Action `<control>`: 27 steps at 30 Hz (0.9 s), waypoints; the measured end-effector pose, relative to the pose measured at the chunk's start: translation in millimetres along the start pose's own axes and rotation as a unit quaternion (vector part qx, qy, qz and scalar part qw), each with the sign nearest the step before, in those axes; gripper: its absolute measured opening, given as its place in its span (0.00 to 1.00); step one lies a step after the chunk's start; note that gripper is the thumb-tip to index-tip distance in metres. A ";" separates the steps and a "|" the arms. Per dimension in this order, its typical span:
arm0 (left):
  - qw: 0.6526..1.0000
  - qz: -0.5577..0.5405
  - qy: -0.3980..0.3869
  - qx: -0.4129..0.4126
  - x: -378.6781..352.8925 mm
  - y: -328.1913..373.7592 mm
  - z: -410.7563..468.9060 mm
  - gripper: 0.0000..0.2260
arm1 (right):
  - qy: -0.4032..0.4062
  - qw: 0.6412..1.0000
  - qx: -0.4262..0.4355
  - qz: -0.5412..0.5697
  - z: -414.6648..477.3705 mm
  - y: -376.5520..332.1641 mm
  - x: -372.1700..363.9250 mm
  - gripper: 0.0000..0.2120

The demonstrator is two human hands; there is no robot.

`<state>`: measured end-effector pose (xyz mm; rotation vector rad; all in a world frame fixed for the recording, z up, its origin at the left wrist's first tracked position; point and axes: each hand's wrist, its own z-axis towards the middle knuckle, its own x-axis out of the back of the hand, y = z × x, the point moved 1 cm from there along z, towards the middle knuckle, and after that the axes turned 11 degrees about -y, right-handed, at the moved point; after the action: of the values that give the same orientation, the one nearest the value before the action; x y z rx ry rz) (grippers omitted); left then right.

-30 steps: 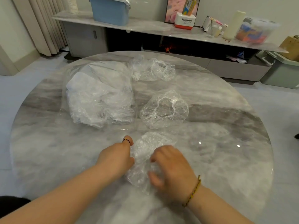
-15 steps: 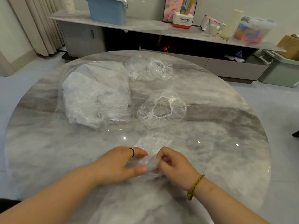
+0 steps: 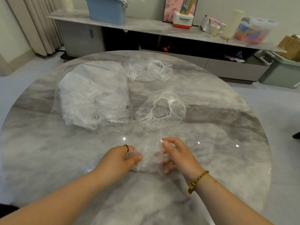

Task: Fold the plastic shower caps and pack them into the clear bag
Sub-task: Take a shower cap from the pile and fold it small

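A crumpled clear shower cap [image 3: 148,157] lies on the round marble table [image 3: 48,151] near the front, between my hands. My left hand [image 3: 117,158] pinches its left side with thumb and fingers. My right hand [image 3: 179,155] grips its right side, fingers curled over the plastic. Behind them an open shower cap [image 3: 160,109] lies with its elastic ring up. Another cap [image 3: 151,69] lies crumpled at the far side. The clear bag [image 3: 92,95], holding several folded caps, lies at the left.
Beyond the table runs a low marble-topped cabinet [image 3: 146,26] with a blue bin [image 3: 106,10], a Panasonic box [image 3: 183,21] and a clear tub [image 3: 253,30]. A grey-green crate [image 3: 279,72] stands on the floor at right.
My hands have spread a little apart and moved forward, turning the cap from a narrow bunch into a wider folded bundle. The camera has shifted slightly; the other caps and bag lie unchanged.
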<state>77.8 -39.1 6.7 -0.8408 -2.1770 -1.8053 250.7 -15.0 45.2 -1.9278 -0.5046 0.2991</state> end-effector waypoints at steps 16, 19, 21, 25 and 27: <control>0.857 0.444 0.124 -0.229 -16.8 -5.7 -4.2 0.19 | 0.091 0.823 0.019 -0.560 -2.0 19.1 -7.4 0.29; 0.874 0.466 0.042 -0.133 -19.1 -11.7 -2.3 0.25 | 0.120 0.838 0.051 -0.530 6.4 28.5 -5.0 0.28; 0.879 0.467 0.011 -0.090 -20.7 -16.4 -0.3 0.27 | 0.197 0.822 0.157 -0.512 10.2 29.6 -8.7 0.26; 0.879 0.473 0.005 -0.054 -22.1 -18.7 1.8 0.33 | 0.154 0.779 0.219 -0.566 10.9 38.6 -24.6 0.22; 0.874 0.483 0.000 -0.056 -23.2 -17.9 1.1 0.34 | 0.131 0.765 0.167 -0.608 11.4 45.8 -24.9 0.22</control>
<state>87.6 -46.7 -19.9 -1.5669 -1.2127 -1.3583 233.5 -33.3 -1.9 -0.9480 -1.2805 -0.6795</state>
